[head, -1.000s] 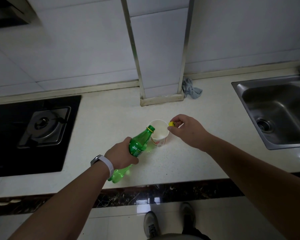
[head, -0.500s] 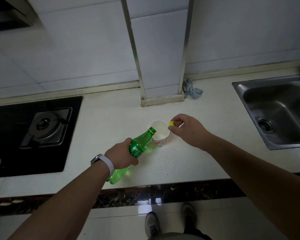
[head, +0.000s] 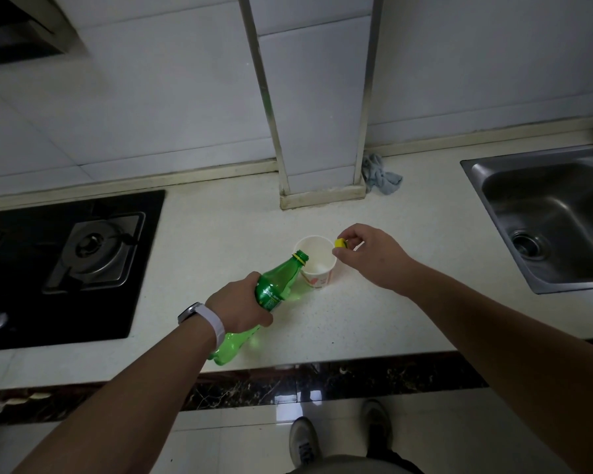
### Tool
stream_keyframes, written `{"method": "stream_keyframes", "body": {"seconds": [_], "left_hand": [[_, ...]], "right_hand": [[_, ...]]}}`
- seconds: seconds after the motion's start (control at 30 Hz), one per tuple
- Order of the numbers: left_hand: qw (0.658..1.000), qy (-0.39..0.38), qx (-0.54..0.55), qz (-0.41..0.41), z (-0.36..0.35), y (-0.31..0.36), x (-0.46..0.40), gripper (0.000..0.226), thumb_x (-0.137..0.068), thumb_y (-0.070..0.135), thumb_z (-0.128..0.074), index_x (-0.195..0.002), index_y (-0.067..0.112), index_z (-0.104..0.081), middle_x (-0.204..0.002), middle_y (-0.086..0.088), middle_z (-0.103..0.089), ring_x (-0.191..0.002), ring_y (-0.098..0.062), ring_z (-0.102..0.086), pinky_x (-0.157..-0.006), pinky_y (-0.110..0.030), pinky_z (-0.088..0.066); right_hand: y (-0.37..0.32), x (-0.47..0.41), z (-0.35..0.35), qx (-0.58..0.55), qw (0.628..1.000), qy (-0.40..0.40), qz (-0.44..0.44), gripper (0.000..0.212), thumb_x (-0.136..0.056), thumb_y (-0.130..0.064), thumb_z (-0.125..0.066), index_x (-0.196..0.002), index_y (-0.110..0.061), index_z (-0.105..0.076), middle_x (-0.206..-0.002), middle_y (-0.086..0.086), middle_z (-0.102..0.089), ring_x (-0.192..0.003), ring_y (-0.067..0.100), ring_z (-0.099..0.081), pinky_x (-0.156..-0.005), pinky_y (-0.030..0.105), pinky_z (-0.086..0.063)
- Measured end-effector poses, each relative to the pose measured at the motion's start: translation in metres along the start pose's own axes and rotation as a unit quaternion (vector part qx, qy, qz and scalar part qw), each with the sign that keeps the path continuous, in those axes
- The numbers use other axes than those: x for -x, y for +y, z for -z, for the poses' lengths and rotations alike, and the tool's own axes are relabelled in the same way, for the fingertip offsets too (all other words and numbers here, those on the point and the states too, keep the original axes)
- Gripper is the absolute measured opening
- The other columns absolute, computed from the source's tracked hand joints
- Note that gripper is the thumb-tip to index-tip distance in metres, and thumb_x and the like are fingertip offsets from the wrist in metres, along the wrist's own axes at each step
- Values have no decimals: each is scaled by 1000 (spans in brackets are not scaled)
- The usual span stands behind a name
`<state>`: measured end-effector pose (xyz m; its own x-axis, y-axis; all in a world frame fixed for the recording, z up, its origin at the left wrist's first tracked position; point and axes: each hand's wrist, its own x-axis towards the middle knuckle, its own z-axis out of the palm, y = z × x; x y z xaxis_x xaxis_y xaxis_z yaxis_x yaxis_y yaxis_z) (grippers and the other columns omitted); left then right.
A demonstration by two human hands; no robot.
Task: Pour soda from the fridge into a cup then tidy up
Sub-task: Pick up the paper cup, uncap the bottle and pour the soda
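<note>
The left hand (head: pixel 240 304) grips the tilted green bottle (head: pixel 271 292), its mouth over the cup (head: pixel 317 265), while the right hand (head: pixel 374 256) pinches the yellow cap (head: pixel 339 243).

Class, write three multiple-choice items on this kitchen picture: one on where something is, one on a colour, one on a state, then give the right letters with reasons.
1. Where does the paper cup stand?
A. in the sink
B. on the counter between stove and sink
C. on the stove

2. What colour is the cap pinched by the right hand?
A. yellow
B. red
C. white

3. How is the bottle in the left hand held?
A. upright and capped
B. lying flat on the counter
C. tilted, open mouth at the cup's rim

Answers: B, the cup stands on the pale counter; A, the cap shows yellow; C, the neck slants up to the rim, uncapped.
</note>
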<state>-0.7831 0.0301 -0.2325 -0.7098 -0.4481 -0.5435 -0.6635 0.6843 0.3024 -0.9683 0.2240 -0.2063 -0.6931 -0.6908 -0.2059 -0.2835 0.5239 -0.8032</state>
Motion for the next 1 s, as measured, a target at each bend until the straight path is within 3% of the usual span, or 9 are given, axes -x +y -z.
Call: {"method": "stream_keyframes", "body": {"seconds": [0.33,0.5,1.0], "left_hand": [[1000,-4,-20,0,2,1,1,62,-66,37,-79,-118,27,-47,-96,2,-63,-81,-20,-62,-63,-28,-50],[999,-6,-33,2,4,1,3,62,-67,37,-78,-118,26,-45,-93,3,-61,-80,-19,-61,-58,-26,-44],[999,-13,-48,3,6,-1,6,64,-66,37,-79,-119,24,-45,-98,1,-63,-83,-20,-62,-69,-32,-55]], "right_hand": [[3,-1,1,-7,1000,0,-2,23,-87,-37,-66,-106,-25,-60,-92,-10,-58,-80,5,-55,-64,18,-38],[3,-1,-1,-10,1000,-2,-4,24,-87,-37,-66,-107,-25,-60,-92,-11,-57,-82,6,-55,-66,19,-40],[6,-2,-2,-16,1000,-3,5,22,-87,-37,-66,-104,-25,-61,-92,-9,-58,-83,7,-56,-66,20,-40]]}}
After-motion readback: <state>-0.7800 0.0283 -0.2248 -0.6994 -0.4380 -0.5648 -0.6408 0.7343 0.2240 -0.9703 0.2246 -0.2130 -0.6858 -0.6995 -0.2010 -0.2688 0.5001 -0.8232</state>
